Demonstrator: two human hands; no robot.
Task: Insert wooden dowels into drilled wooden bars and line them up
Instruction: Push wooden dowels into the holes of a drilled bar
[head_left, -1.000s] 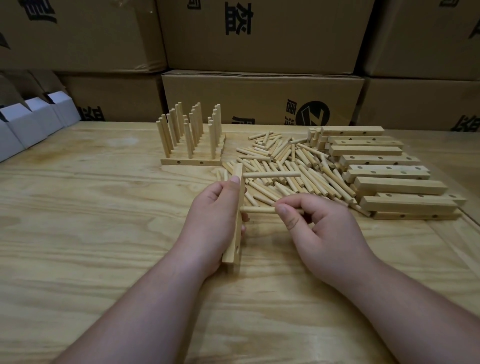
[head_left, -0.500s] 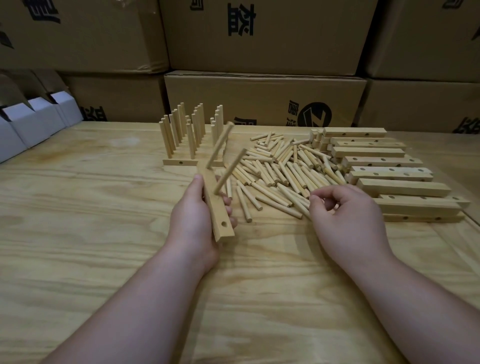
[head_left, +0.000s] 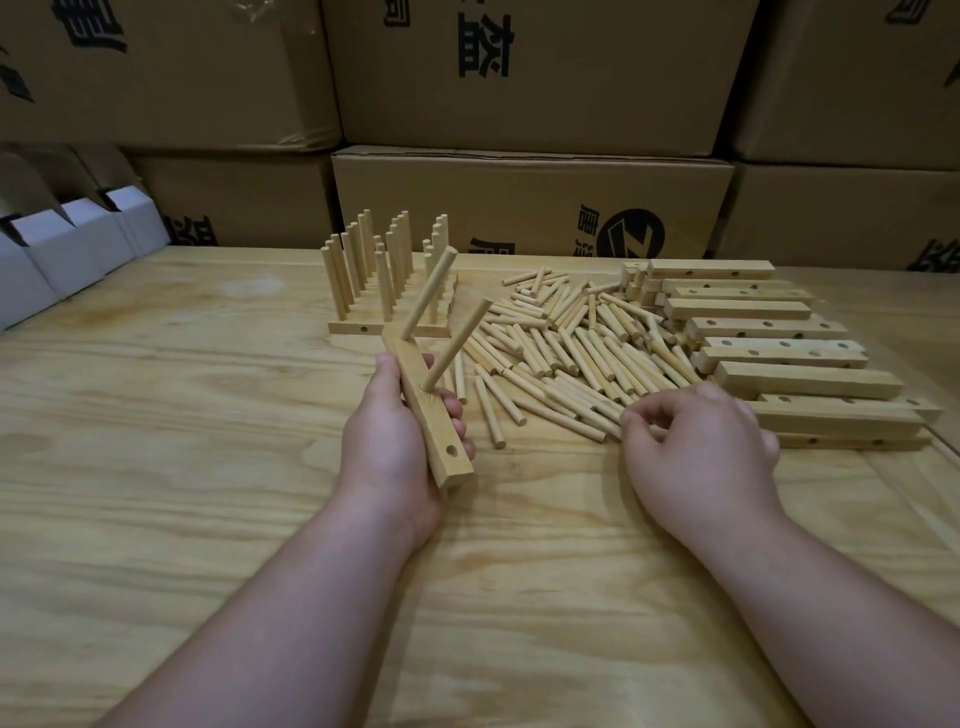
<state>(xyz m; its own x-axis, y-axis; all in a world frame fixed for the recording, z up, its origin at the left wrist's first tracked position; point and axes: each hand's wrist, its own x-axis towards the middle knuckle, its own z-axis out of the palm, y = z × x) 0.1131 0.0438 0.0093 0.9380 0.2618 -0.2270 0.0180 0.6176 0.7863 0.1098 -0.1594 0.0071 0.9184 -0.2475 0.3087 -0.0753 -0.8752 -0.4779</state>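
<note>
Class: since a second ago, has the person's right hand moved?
Yes. The right hand has moved right, away from the held drilled wooden bar, to the loose wooden dowel pile.

Finished bars with upright dowels (head_left: 387, 275) near the bench's (head_left: 156, 467) back edge, loose dowel pile (head_left: 561, 353) right of them, drilled bars (head_left: 769, 348) stacked toward the right edge, cardboard boxes (head_left: 530, 202) behind the bench

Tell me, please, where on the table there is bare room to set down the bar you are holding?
Bare table lies left of the left hand, up to the white boxes, and in front near both forearms. It is crowded right of the finished bars: loose dowels, then stacked bars.
</note>
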